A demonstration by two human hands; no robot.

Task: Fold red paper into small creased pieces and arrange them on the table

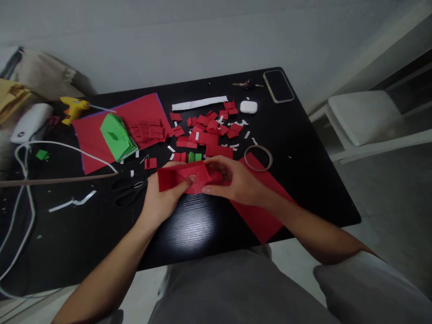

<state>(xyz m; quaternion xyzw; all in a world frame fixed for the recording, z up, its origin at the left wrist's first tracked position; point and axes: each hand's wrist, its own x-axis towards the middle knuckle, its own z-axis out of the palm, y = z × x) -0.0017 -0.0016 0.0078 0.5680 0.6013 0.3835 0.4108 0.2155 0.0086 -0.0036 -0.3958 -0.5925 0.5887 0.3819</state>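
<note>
Gripping folded red paper (181, 173) at frame centre: left hand (161, 197) and right hand (240, 181), one per side; yellow glue gun (74, 109), upper left

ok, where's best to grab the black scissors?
Probably the handle loops, from above and the person's left: the black scissors look to lie flat, loops spread and facing left, away from the left hand. The blade end runs toward that hand, tips not visible.

A home craft corner is suggested: a black table (312, 175) is backed by a wall (168, 45) at twelve o'clock, a glue gun (74, 108) is laid at ten, a phone (278, 85) at one.
</note>
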